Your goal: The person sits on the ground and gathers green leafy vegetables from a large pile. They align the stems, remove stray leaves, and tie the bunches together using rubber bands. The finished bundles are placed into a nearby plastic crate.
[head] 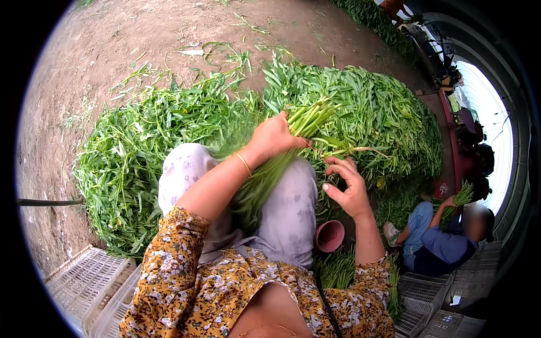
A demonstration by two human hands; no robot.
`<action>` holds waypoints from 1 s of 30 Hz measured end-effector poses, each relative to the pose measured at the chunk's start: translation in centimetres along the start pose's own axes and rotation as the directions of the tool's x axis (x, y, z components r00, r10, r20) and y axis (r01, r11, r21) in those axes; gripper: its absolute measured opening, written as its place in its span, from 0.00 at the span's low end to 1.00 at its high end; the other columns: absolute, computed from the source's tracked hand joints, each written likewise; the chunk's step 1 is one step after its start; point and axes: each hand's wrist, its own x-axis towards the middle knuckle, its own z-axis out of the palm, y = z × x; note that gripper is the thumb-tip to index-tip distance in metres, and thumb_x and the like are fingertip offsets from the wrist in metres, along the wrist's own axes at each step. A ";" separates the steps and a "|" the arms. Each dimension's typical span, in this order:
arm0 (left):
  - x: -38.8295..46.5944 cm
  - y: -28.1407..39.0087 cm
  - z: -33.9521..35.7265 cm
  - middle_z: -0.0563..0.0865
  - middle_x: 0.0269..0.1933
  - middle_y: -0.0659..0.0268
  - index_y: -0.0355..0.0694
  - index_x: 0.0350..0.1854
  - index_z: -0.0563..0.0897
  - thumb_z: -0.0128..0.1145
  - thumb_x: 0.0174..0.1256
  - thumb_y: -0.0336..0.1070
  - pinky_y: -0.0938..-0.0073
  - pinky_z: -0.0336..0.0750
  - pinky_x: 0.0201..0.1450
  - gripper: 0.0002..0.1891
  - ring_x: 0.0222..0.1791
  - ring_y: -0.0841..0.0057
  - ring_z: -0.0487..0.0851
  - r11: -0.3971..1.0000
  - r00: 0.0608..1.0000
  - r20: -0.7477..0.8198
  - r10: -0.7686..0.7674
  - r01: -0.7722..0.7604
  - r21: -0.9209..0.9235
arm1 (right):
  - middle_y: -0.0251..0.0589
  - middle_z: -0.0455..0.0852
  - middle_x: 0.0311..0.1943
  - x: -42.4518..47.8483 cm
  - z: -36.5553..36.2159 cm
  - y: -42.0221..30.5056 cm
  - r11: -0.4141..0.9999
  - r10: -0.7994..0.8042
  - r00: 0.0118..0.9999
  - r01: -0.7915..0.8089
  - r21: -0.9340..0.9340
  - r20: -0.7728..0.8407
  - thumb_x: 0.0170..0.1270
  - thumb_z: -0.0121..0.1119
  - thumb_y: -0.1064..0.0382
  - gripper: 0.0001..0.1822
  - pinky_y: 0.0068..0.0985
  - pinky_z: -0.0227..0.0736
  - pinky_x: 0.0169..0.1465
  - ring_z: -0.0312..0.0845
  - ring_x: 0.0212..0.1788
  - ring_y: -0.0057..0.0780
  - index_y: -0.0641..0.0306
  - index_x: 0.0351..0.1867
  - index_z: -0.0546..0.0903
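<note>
My left hand point(274, 134) is closed around a bundle of green leafy stalks point(310, 118), probably water spinach. The cut stem ends point up and to the right, while the leafy tops hang blurred between my knees. Close to its right is my right hand point(348, 186), thumb and forefinger apart and curled. Its fingertips reach a loose leafy stem point(338, 145) and a thin brownish strand beside the bundle. Whether they grip either one cannot be seen clearly.
Heaps of loose greens point(139, 160) and neatly layered greens point(363, 105) lie ahead on the dirt ground. A pink pot point(329, 236) and bundled stalks point(336, 270) are by my right side. Plastic crates point(91, 279) stand at left. At right sits another person point(444, 245) holding greens.
</note>
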 end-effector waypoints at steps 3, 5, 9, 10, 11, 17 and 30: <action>0.2 0.0 0.2 0.86 0.40 0.49 0.23 0.62 0.65 0.73 0.38 0.59 0.67 0.77 0.46 0.53 0.42 0.58 0.85 1.000 1.000 0.024 -0.003 0.004 -0.020 | 0.43 0.79 0.51 -1.2 2.1 1.3 0.936 0.101 0.995 -0.094 0.338 -0.003 0.50 0.66 0.69 0.16 0.31 0.63 0.62 0.71 0.58 0.34 0.70 0.42 0.80; 0.5 -1.2 0.5 0.86 0.42 0.49 0.23 0.66 0.58 0.73 0.38 0.60 0.68 0.77 0.48 0.59 0.43 0.58 0.85 0.998 0.999 -0.017 0.035 -0.035 -0.057 | 0.42 0.79 0.50 -1.0 4.1 -0.1 0.891 0.062 0.998 -0.054 0.451 -0.002 0.51 0.66 0.70 0.17 0.30 0.63 0.63 0.72 0.57 0.34 0.71 0.45 0.80; 0.8 -1.4 0.7 0.85 0.47 0.48 0.23 0.71 0.43 0.73 0.38 0.61 0.71 0.75 0.53 0.68 0.47 0.59 0.84 0.994 0.999 -0.011 0.035 -0.036 -0.104 | 0.39 0.81 0.45 -1.6 4.1 1.5 0.828 0.207 0.978 -0.196 0.526 0.038 0.52 0.66 0.67 0.18 0.28 0.64 0.59 0.72 0.53 0.30 0.69 0.45 0.80; 0.4 -0.4 0.1 0.84 0.48 0.48 0.23 0.71 0.41 0.73 0.37 0.64 0.71 0.74 0.55 0.70 0.49 0.59 0.83 0.995 0.999 0.037 -0.023 0.027 -0.091 | 0.39 0.81 0.43 -1.7 3.7 2.2 0.894 0.208 0.977 -0.206 0.399 0.038 0.51 0.67 0.66 0.17 0.29 0.64 0.58 0.72 0.50 0.31 0.67 0.43 0.81; 0.5 -0.6 0.3 0.84 0.48 0.47 0.23 0.71 0.41 0.73 0.37 0.64 0.71 0.74 0.55 0.71 0.49 0.59 0.83 0.995 0.999 0.037 -0.015 0.018 -0.094 | 0.39 0.81 0.43 -1.6 3.5 2.6 0.965 0.133 0.991 -0.130 0.227 -0.002 0.50 0.67 0.66 0.16 0.30 0.64 0.58 0.72 0.51 0.33 0.67 0.41 0.81; 1.1 -2.4 0.9 0.82 0.52 0.46 0.21 0.70 0.41 0.76 0.32 0.65 0.71 0.72 0.59 0.74 0.54 0.60 0.81 0.955 0.996 -0.003 0.093 -0.090 -0.282 | 0.45 0.75 0.57 0.2 4.2 1.6 0.998 -0.012 1.000 0.013 0.064 -0.025 0.48 0.68 0.67 0.18 0.38 0.59 0.65 0.62 0.64 0.43 0.65 0.43 0.78; 1.6 -2.6 0.9 0.81 0.56 0.57 0.21 0.70 0.37 0.80 0.38 0.46 0.76 0.66 0.64 0.69 0.54 0.74 0.78 0.879 0.994 0.107 -0.037 0.083 -0.469 | 0.43 0.76 0.51 -0.2 7.1 4.0 0.941 -0.064 0.964 -0.027 -0.337 -0.257 0.50 0.65 0.67 0.18 0.39 0.60 0.61 0.62 0.58 0.47 0.65 0.46 0.80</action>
